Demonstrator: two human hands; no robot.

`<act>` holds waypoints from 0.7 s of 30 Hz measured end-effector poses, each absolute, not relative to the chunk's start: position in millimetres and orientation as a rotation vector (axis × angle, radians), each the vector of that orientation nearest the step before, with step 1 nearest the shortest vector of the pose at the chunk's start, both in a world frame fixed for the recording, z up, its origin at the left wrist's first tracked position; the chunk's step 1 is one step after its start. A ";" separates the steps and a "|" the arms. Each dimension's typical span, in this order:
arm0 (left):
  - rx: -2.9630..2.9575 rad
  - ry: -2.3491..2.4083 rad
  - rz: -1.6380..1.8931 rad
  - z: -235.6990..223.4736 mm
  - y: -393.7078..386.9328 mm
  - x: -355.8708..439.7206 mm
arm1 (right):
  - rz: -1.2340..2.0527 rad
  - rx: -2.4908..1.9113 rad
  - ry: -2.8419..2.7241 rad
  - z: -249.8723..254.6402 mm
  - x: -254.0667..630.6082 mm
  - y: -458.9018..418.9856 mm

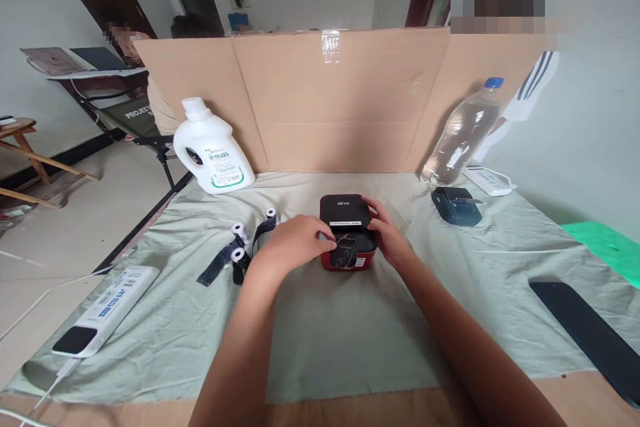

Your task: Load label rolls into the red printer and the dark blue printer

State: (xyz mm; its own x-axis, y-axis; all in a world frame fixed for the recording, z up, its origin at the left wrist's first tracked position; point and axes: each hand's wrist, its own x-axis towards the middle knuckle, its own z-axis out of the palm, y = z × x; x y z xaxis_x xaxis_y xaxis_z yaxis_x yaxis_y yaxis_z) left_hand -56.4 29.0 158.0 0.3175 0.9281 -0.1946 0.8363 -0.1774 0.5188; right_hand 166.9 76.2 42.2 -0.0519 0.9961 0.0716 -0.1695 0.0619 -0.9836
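Observation:
A small red-and-black box-shaped printer sits on the cloth in front of me. From its front hangs a dark strip of paper with pale marbled lines. My left hand pinches the left edge of that strip between thumb and fingers. On the printer's right side, my right hand grips the casing, with fingers behind the corner and the thumb near the front. Left of my left hand stand three small rolls of dark paper with white ends, loose tails trailing from them.
A cardboard screen backs the table, with a white detergent jug left and a clear bottle right. A dark blue device, a black phone and a white power bank with a cable lie around. People are beyond the screen.

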 end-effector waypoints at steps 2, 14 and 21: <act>2.034 1.618 0.270 151.6 36.7 -60.9 | 1.344 -0.926 -1.045 35.0 161.4 72.2; 1.484 1.355 0.305 103.8 73.4 -76.0 | 1.367 -0.840 -0.905 19.8 155.5 77.0; 1.425 1.325 0.289 98.6 69.7 -77.2 | 1.301 -0.774 -1.002 10.5 154.0 79.8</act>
State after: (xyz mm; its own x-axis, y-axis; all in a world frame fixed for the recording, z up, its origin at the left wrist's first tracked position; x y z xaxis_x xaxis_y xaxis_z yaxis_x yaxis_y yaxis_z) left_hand -77.2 69.7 98.6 0.3411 0.8119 -0.4738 0.5411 0.2426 0.8052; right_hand 154.0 79.8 10.5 -0.0167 0.9876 0.1563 -0.4030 0.1364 -0.9050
